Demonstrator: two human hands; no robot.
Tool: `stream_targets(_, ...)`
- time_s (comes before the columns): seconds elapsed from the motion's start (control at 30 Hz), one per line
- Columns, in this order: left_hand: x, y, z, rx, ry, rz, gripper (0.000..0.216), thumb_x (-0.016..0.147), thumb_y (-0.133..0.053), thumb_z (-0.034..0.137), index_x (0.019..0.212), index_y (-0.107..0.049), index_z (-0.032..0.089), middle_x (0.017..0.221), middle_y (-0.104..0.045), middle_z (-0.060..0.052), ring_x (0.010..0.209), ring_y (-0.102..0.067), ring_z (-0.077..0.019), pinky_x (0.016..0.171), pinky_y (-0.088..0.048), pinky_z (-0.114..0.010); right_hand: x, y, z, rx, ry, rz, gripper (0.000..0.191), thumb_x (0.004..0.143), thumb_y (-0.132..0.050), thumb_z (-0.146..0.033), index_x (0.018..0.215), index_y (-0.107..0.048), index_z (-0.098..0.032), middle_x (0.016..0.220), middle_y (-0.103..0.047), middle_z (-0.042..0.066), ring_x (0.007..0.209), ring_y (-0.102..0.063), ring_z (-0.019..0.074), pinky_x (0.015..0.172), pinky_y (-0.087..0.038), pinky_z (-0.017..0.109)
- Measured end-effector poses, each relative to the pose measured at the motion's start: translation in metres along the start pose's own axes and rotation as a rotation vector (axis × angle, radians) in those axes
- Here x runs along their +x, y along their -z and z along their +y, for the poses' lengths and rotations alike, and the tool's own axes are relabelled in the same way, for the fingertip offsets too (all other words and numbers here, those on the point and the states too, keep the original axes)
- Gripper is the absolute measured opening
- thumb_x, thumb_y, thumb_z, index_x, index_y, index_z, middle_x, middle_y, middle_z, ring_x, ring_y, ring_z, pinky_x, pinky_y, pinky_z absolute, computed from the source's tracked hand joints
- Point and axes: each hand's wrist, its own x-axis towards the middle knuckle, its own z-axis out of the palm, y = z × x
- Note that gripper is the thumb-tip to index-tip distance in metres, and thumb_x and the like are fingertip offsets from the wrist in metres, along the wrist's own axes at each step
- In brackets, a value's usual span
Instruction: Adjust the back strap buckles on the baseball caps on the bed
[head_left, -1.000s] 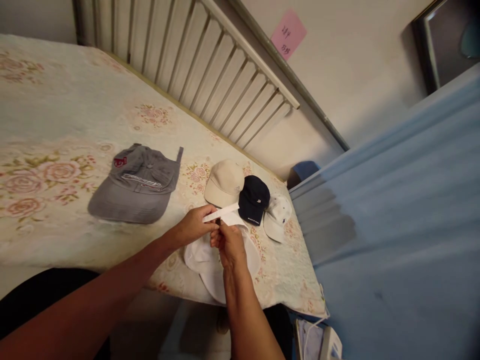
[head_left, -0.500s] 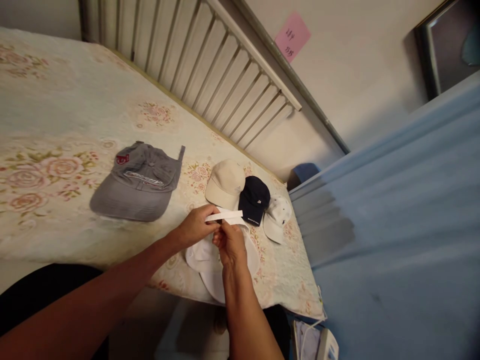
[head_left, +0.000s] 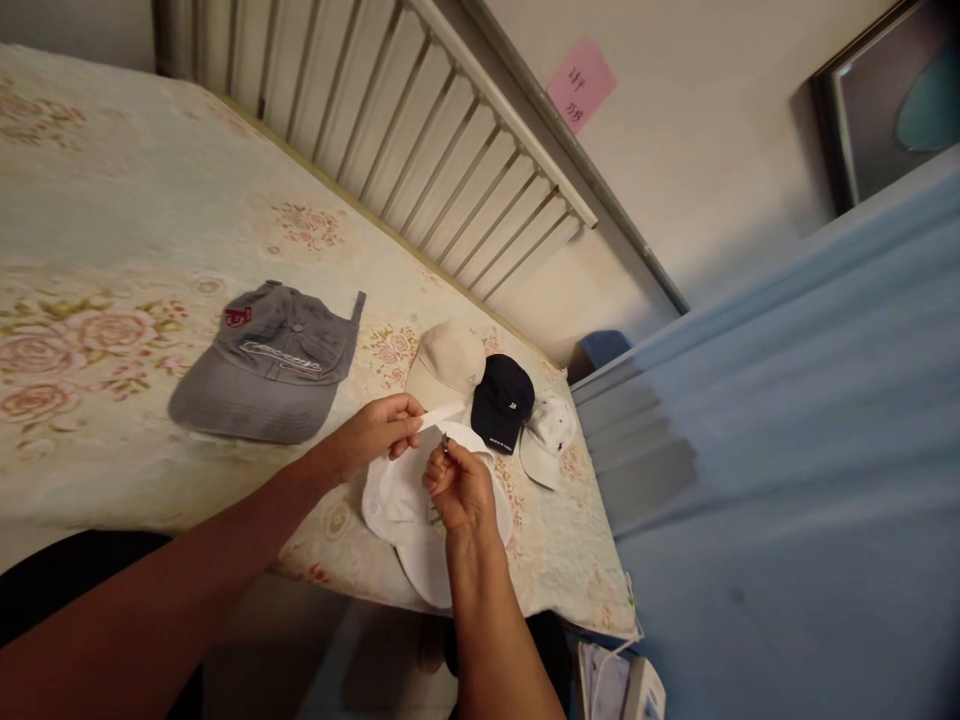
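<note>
My left hand (head_left: 391, 422) pinches a white strap (head_left: 441, 414), whose free end points to the right. Just below and to the right, my right hand (head_left: 459, 488) is closed on a small metal buckle (head_left: 445, 441) between thumb and fingertips. The strap and the buckle are apart. Under both hands lies a white cap (head_left: 426, 572), its brim toward the near edge of the bed; my right hand and forearm hide part of it. Beyond the hands are a beige cap (head_left: 451, 355), a navy cap (head_left: 504, 400) and another white cap (head_left: 547, 435).
A grey cap (head_left: 262, 375) lies to the left on the flowered bedsheet (head_left: 150, 220). Metal bed rails (head_left: 420, 130) run along the far side. A blue curtain (head_left: 787, 450) hangs at the right. A white device (head_left: 645, 690) stands by the near right corner.
The white strap has come away from my right fingers, and its end has swung upward. My hands have moved apart, the left going up and left. The metal buckle now shows.
</note>
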Motion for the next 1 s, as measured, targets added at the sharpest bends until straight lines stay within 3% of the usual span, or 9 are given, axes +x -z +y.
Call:
stream_targets(0.13, -0.002, 0.008, 0.006, -0.143, -0.017, -0.012, 0.02, 0.075, -0.063, 0.031, 0.083, -0.052, 0.016, 0.068, -0.058, 0.002, 0.051, -0.047, -0.0064, 0.049, -0.033, -0.02, 0.0, 0.005, 0.001, 0.039, -0.061, -0.073, 0.019, 0.076, -0.057, -0.02, 0.062, -0.044, -0.018, 0.049, -0.04, -0.007, 0.04, -0.031, 0.0051, 0.04, -0.03, 0.016)
stream_targets(0.23, -0.001, 0.011, 0.004, -0.245, -0.019, -0.024, 0.021, 0.077, -0.063, 0.032, 0.083, -0.051, 0.016, 0.068, -0.056, 0.003, 0.046, -0.039, -0.0037, 0.045, -0.026, -0.019, 0.0, 0.008, 0.003, 0.096, -0.099, -0.138, 0.019, 0.075, -0.054, -0.017, 0.061, -0.041, -0.019, 0.05, -0.034, -0.007, 0.042, -0.027, 0.0052, 0.04, -0.028, 0.015)
stream_targets(0.33, 0.0, 0.007, -0.001, -0.19, 0.055, -0.063, 0.024, 0.079, -0.061, 0.037, 0.08, -0.05, 0.017, 0.061, -0.052, 0.005, 0.04, -0.029, -0.0022, 0.041, -0.016, -0.019, -0.001, 0.009, 0.002, 0.118, -0.111, -0.182, 0.018, 0.075, -0.052, -0.017, 0.061, -0.041, -0.019, 0.052, -0.03, -0.007, 0.043, -0.024, 0.0057, 0.041, -0.028, 0.015)
stream_targets(0.5, -0.003, -0.006, -0.001, -0.037, 0.147, -0.102, 0.032, 0.077, -0.06, 0.047, 0.074, -0.047, 0.018, 0.051, -0.045, 0.008, 0.038, -0.027, -0.0027, 0.039, -0.013, -0.017, -0.003, 0.007, -0.001, 0.106, -0.086, -0.207, 0.014, 0.077, -0.052, -0.02, 0.064, -0.046, -0.018, 0.053, -0.023, -0.009, 0.044, -0.017, 0.0067, 0.041, -0.026, 0.016)
stream_targets(0.7, -0.002, -0.005, -0.005, -0.06, 0.103, -0.071, 0.027, 0.077, -0.059, 0.041, 0.072, -0.048, 0.016, 0.054, -0.049, 0.006, 0.042, -0.037, -0.004, 0.042, -0.024, -0.018, -0.004, 0.006, -0.002, 0.143, -0.081, -0.236, 0.013, 0.075, -0.051, -0.019, 0.063, -0.047, -0.017, 0.053, -0.021, -0.009, 0.044, -0.014, 0.0067, 0.042, -0.025, 0.016)
stream_targets(1.0, -0.002, -0.002, -0.01, -0.12, 0.214, -0.163, 0.023, 0.078, -0.059, 0.037, 0.081, -0.047, 0.018, 0.058, -0.051, 0.006, 0.035, -0.024, -0.0007, 0.038, -0.01, -0.017, -0.004, 0.006, -0.005, 0.096, -0.059, -0.191, 0.016, 0.08, -0.051, -0.023, 0.064, -0.047, -0.019, 0.053, -0.019, -0.009, 0.044, -0.015, 0.0078, 0.042, -0.023, 0.019)
